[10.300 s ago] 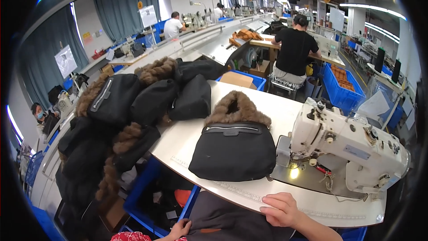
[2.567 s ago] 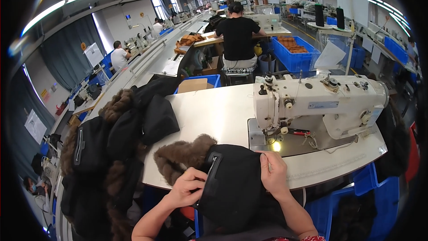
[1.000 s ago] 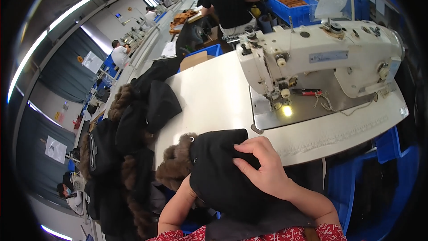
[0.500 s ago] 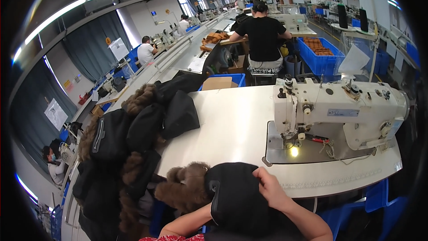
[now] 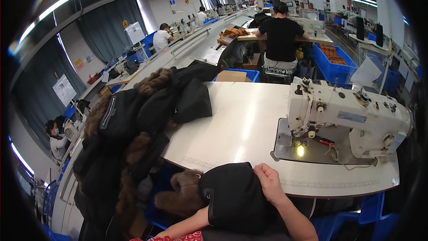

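A black fabric hood (image 5: pixel 234 196) with brown fur trim (image 5: pixel 183 192) and a short zipper on its side is held up at the table's front edge. My right hand (image 5: pixel 268 180) pinches its upper right edge, fingers closed. My left forearm (image 5: pixel 189 225) comes in from below and passes behind the black cloth, so the left hand and its fingers are hidden. To the left lies a heap of similar black hoods (image 5: pixel 156 111) with brown fur, one showing a silver zipper.
A white sewing machine (image 5: pixel 352 118) stands on the right of the white table (image 5: pixel 227 120), with a red-handled tool (image 5: pixel 324 141) under its arm. A blue bin with cardboard (image 5: pixel 238 76) sits beyond the table. Ahead, a person in black (image 5: pixel 281 35) sits beside a blue crate (image 5: pixel 334 64).
The view has shifted, so the table and machine appear farther right. The hood is turned and spread taller, its zipper now mostly folded out of sight. My right hand keeps its grip at the edge.
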### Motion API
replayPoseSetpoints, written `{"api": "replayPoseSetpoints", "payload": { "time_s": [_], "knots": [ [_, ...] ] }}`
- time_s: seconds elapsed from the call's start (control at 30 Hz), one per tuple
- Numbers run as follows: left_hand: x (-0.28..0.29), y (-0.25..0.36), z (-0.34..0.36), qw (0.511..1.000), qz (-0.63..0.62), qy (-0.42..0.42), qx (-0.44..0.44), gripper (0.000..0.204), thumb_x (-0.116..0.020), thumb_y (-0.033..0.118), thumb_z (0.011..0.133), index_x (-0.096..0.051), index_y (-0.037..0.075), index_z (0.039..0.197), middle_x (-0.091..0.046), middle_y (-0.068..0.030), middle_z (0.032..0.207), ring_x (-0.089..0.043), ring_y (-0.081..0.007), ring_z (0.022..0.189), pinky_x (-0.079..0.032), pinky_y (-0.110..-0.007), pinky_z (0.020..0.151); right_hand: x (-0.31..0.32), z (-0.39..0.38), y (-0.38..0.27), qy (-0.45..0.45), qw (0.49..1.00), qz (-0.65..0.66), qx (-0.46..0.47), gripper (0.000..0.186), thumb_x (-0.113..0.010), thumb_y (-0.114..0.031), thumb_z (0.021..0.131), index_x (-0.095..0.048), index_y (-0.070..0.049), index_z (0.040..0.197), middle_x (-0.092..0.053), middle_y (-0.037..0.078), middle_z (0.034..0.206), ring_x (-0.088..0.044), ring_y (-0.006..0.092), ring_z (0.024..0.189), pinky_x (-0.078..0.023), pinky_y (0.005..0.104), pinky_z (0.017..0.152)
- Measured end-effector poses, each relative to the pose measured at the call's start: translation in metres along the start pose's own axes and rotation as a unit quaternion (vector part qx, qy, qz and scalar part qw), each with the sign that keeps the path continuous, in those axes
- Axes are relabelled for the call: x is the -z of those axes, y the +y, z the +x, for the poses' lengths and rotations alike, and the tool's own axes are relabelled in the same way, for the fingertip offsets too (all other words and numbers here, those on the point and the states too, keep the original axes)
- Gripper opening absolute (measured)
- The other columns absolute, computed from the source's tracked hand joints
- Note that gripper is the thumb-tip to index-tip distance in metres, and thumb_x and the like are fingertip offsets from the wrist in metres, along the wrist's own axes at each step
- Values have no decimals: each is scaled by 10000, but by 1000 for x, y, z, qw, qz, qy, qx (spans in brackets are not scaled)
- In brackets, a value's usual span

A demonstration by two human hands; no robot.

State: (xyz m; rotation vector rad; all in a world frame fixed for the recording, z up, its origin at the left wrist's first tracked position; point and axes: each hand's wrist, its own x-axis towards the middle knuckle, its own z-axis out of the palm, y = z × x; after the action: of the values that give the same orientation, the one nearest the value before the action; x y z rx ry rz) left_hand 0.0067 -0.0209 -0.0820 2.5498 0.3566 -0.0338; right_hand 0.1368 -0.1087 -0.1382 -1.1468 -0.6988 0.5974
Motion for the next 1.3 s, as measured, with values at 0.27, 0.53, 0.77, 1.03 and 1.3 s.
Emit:
{"api": "replayPoseSetpoints", "payload": {
  "time_s": [0.27, 0.53, 0.77, 1.03, 1.3],
  "knots": [
    [-1, -3, -2, 993, -116, 22, 15, 346, -649, 107, 852, -616, 13, 1183, -646, -153, 1116, -624, -276, 954, -504, -355, 800, -2, -9, -14, 48, 885, 382, -260, 186, -616, -162, 956, -604, -61, 1111, -677, 69, 994, -667, 147, 891, -563, 304, 823],
    [9, -19, -9, 970, -239, 29, 45, 344, -651, 111, 861, -613, 8, 1188, -647, -157, 1123, -624, -288, 964, -503, -359, 817, 2, -32, -38, 64, 900, 403, -151, 456, -553, 74, 867, -495, -112, 1278, -694, 151, 892, -705, 245, 839, -594, 391, 807],
    [-21, -43, -53, 923, -362, -22, 127, 343, -653, 114, 870, -611, 4, 1192, -648, -159, 1129, -624, -299, 973, -502, -362, 831, -61, -88, 2, -245, 952, -165, 76, 348, -650, -4, 861, -572, -52, 1196, -351, -10, 530, -386, 84, 431, -335, 260, 447],
    [-46, -65, -79, 849, -480, -39, 217, 342, -655, 118, 879, -609, 0, 1196, -649, -162, 1137, -624, -311, 983, -501, -365, 848, -47, -90, 2, -213, 963, -156, 61, 180, -678, 17, 832, -548, -39, 943, -459, -13, 587, -457, 71, 477, -375, 232, 463],
    [-57, -70, -65, 795, -554, -21, 246, 341, -658, 121, 888, -606, -4, 1201, -650, -165, 1144, -623, -324, 993, -500, -368, 865, -37, -102, 1, -52, 992, -38, -113, 511, -647, -41, 918, -402, -5, 1365, -533, -23, 642, -465, 18, 520, -386, 206, 465]
  ]
}}
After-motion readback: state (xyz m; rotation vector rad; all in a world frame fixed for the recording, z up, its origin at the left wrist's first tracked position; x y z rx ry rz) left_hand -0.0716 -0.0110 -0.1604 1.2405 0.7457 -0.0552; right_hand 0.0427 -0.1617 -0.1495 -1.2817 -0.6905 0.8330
